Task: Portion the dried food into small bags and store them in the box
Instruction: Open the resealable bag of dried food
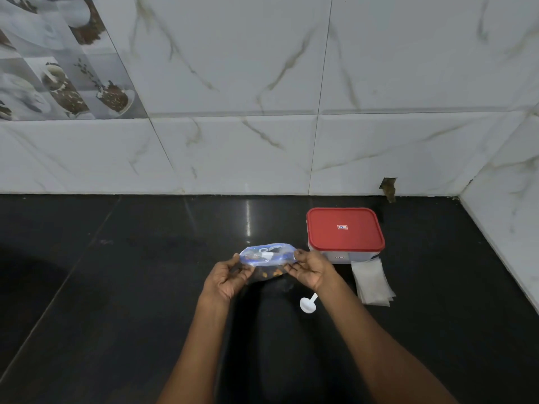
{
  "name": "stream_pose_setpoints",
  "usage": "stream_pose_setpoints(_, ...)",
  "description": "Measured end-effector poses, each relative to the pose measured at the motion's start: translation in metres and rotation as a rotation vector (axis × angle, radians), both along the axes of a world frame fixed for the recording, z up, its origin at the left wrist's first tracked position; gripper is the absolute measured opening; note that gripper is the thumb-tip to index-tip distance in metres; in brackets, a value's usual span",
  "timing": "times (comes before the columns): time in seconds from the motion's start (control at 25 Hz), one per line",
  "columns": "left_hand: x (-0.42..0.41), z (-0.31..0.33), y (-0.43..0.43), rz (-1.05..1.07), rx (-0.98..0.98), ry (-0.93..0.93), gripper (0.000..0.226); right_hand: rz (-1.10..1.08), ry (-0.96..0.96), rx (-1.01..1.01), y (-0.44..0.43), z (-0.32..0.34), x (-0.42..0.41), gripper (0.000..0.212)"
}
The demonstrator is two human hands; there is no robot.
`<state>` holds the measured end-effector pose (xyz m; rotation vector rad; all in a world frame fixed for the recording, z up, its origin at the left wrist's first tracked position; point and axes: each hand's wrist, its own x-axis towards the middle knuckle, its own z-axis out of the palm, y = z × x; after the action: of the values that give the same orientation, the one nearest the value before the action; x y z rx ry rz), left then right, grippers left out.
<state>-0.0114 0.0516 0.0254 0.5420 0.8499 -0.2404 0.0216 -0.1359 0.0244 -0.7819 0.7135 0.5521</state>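
I held the blue food pouch (pixel 267 255) over the dark bench (pixel 140 287), fingers (pixel 291 268) of my left hand (pixel 226 279) and right hand (pixel 311 271) pinching its opposite ends, apparently to open it, with scoop (pixel 307 304), small bags (pixel 372 284) and red-lidded box (pixel 345 233) close at right.

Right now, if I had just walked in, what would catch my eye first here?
The box with its bright red lid stands out most, closed, on the dark counter near the back wall. To its left and nearer the person, the left hand and right hand pinch the two ends of a blue-and-clear packet of dried food. A white scoop lies near the right wrist, and a stack of small bags lies just in front of the box.
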Motion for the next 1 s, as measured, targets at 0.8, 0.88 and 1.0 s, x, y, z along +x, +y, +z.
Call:
stream_pose_setpoints(0.8, 0.012, -0.001, -0.01, -0.583, 1.594, 0.041, 0.02, 0.627, -0.589, -1.588, 0.022, 0.013, -0.009, 0.025)
stream_pose_setpoints(0.88, 0.011, 0.001, -0.011, -0.582, 1.58, 0.007, 0.025, 0.641, -0.591, -1.597, 0.018, 0.015, -0.006, 0.021)
stream_pose_setpoints(1.0, 0.006, -0.003, -0.006, -0.545, 1.562, 0.015, 0.031, 0.619, -0.582, -1.635, 0.015, 0.012, -0.007, 0.019)
